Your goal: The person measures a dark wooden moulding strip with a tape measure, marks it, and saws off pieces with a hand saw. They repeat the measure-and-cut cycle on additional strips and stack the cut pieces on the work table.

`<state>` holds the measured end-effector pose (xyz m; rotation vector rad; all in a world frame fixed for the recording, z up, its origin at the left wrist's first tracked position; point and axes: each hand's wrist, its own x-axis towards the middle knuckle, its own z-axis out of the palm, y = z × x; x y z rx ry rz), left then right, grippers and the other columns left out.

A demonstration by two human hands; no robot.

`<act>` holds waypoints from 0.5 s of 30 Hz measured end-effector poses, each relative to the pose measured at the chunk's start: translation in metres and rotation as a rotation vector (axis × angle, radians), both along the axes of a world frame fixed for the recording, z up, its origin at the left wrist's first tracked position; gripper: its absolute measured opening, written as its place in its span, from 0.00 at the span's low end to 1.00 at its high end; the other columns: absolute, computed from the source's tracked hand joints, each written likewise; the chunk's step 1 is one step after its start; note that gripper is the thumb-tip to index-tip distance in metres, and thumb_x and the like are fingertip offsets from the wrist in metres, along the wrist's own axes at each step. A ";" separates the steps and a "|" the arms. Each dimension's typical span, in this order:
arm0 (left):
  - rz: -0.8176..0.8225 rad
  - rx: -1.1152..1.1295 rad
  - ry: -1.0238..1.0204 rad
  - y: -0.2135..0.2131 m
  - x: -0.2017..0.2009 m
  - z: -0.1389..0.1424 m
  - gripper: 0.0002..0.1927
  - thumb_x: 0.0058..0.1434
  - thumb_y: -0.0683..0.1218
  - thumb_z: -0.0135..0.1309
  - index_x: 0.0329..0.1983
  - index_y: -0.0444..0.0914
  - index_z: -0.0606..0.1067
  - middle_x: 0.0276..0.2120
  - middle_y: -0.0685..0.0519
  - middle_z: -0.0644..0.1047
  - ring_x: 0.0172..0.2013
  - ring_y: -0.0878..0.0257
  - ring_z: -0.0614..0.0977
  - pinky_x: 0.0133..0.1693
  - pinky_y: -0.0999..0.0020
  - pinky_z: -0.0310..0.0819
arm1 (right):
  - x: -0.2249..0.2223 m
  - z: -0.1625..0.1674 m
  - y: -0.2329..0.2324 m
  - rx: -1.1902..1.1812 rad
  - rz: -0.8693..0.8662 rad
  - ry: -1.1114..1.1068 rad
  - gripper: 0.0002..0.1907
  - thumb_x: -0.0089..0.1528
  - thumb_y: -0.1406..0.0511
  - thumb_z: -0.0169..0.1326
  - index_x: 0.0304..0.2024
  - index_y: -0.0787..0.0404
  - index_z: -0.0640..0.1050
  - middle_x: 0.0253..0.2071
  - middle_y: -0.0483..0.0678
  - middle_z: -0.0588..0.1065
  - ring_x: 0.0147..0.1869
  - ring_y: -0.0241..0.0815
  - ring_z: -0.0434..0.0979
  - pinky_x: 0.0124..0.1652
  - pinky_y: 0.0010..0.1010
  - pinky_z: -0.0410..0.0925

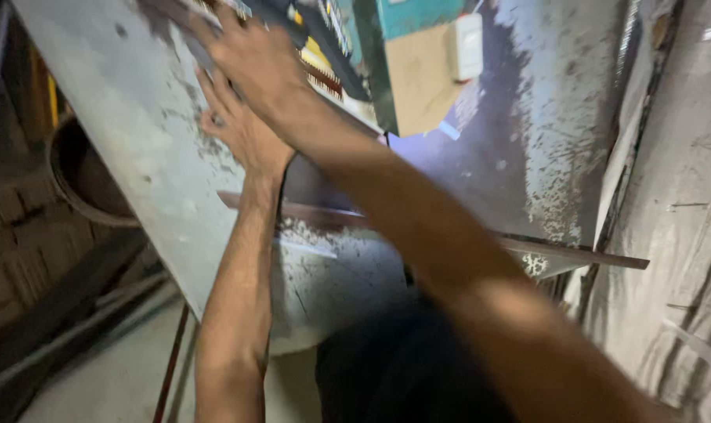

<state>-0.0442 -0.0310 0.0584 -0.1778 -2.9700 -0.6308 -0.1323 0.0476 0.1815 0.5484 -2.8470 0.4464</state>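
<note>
A large pale grey sheet (136,133), scuffed and speckled with dust, fills the upper left and middle of the frame, tilted so that its lower edge runs down toward the bottom centre. It looks like a stiff, flat board, probably heavy and awkward for its spread, with a dry, dusty face that offers little grip, so the edges seem the safest places to take hold; flat palms can only steady it. The left hand (242,129) lies open against the sheet at upper centre-left, fingers spread wide, its forearm rising nearly straight from the bottom of the frame. The right hand (253,59) is above it at the top of the frame, pressed near the sheet's upper edge; motion blur hides whether its fingers curl over that edge or lie flat. Its arm crosses diagonally from the lower right. A thin dark bar (528,249) runs across the middle behind the arms, a teal and tan machine body (418,70) sits at top centre, and a round dark vessel (85,176) shows at left
</note>
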 end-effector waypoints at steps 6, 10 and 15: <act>-0.579 -0.153 0.044 -0.023 -0.004 0.029 0.20 0.64 0.61 0.58 0.55 0.49 0.76 0.61 0.50 0.71 0.69 0.50 0.61 0.57 0.42 0.55 | 0.154 0.097 0.134 -0.580 0.000 -0.177 0.19 0.64 0.70 0.65 0.58 0.63 0.80 0.45 0.53 0.79 0.47 0.49 0.76 0.49 0.35 0.70; -0.791 -0.136 0.206 -0.042 -0.008 0.071 0.12 0.64 0.55 0.60 0.42 0.43 0.76 0.41 0.52 0.75 0.50 0.56 0.76 0.55 0.52 0.65 | 0.296 0.117 0.216 -0.489 -0.514 -0.140 0.12 0.66 0.71 0.62 0.52 0.65 0.82 0.46 0.52 0.81 0.46 0.39 0.79 0.48 0.29 0.72; -0.893 0.022 0.305 -0.062 0.104 0.092 0.10 0.54 0.48 0.60 0.22 0.48 0.71 0.20 0.54 0.72 0.18 0.57 0.75 0.21 0.56 0.67 | 0.438 0.077 0.252 -0.588 -1.066 -0.071 0.11 0.71 0.68 0.57 0.54 0.67 0.82 0.44 0.49 0.80 0.44 0.34 0.77 0.43 0.26 0.70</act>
